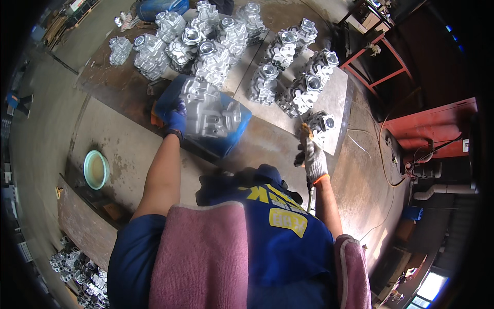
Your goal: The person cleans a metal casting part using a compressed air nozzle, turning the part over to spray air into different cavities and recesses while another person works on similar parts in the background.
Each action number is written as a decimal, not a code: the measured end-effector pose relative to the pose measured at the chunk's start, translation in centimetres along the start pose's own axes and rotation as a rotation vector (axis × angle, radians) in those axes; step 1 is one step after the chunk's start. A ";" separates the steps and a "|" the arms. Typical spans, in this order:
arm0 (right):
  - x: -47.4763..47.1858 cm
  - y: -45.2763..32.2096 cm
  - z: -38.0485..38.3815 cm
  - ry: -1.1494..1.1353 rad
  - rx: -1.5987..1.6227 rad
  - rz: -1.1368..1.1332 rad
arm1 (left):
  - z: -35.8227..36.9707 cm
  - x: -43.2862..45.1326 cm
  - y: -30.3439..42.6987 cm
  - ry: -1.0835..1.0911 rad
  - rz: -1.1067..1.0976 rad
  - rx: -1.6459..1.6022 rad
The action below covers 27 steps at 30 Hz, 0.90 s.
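Note:
My left hand (176,119), in a blue glove, grips the left edge of a large cast-metal housing (204,110). The housing lies on a blue plastic drum or block (231,143) on the work table. Further right, my right hand (314,158) wears a grey knit glove with an orange cuff. It is closed around a slim hand tool (302,119) that points away from me, and a hose (310,197) trails below the wrist. Most of the tool is hidden by the glove. Just past the fingers stands a smaller cast-metal housing (322,123); contact with it cannot be made out.
Several more metal housings (212,63) crowd the table's far side, some on a pale metal sheet (339,89). A green basin of cloudy liquid (96,170) stands at left. Hoses (382,154) and a red metal cabinet (436,127) are at right. Small metal parts (83,274) are heaped lower left.

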State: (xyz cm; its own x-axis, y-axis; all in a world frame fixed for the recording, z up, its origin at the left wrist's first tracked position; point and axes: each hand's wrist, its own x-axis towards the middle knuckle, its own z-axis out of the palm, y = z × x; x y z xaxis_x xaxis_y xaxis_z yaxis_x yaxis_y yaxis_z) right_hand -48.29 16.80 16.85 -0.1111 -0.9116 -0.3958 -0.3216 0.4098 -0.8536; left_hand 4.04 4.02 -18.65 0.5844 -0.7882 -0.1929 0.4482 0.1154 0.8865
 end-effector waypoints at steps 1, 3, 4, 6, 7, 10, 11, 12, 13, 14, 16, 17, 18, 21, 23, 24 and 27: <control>0.3 -1.6 1.1 -0.204 0.097 -0.019 | -3.3 4.4 3.8 -0.049 0.006 -0.314; -1.4 -3.0 1.9 -0.468 0.328 -0.080 | -3.7 5.4 3.6 -0.060 -0.126 -0.624; -2.0 -3.4 0.7 -0.519 0.173 -0.017 | -0.6 2.8 0.6 -0.001 -0.246 -0.601; -3.5 -4.2 -0.6 -0.509 0.114 0.083 | 1.2 0.8 0.0 0.030 -0.175 -0.245; -3.6 -4.2 -0.9 -0.501 0.108 0.089 | 0.1 1.1 1.5 0.023 0.011 0.080; -3.2 -0.8 -3.2 -0.223 -0.074 0.212 | 4.2 -3.7 0.0 -0.174 -0.096 0.695; -3.7 0.0 -3.6 -0.147 -0.069 0.209 | 6.3 -5.6 0.1 -0.273 -0.211 0.844; -3.5 -2.3 -1.8 -0.281 0.018 0.118 | -1.2 -0.6 3.3 -0.242 0.019 0.745; -3.8 -4.4 -0.3 -0.428 0.131 0.008 | -8.1 4.2 9.9 -0.249 0.278 0.675; -4.4 -4.5 -0.4 -0.419 0.163 0.042 | -5.7 2.9 7.1 -0.160 0.170 0.703; -4.9 -3.6 -1.7 -0.480 0.192 0.131 | -1.6 0.0 4.3 -0.084 0.000 0.767; -5.0 -3.2 -2.3 -0.526 0.219 0.156 | -0.7 -0.7 4.5 -0.072 -0.039 0.786; -4.5 -1.4 -3.2 -0.501 0.226 0.197 | 0.0 -1.1 4.9 -0.068 -0.059 0.794; -4.0 -0.4 -3.5 -0.341 0.317 0.269 | 0.0 -1.5 6.8 -0.046 -0.091 0.812; -3.4 1.1 -3.6 -0.303 0.252 0.247 | -0.1 -1.8 7.7 -0.036 -0.108 0.820; -3.1 1.5 -3.9 -0.268 0.194 0.275 | 0.2 -2.0 7.8 -0.040 -0.119 0.822; -2.3 2.5 -2.7 -0.096 0.188 0.268 | 0.6 -2.6 8.5 -0.042 -0.148 0.832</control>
State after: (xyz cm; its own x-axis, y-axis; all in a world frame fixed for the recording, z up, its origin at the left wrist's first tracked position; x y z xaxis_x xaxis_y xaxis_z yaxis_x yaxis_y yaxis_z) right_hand -51.35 19.84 16.49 -0.0761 -0.7668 -0.6374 -0.1127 0.6417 -0.7586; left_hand 5.95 6.64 -10.35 0.5259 -0.7840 -0.3300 -0.1361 -0.4605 0.8772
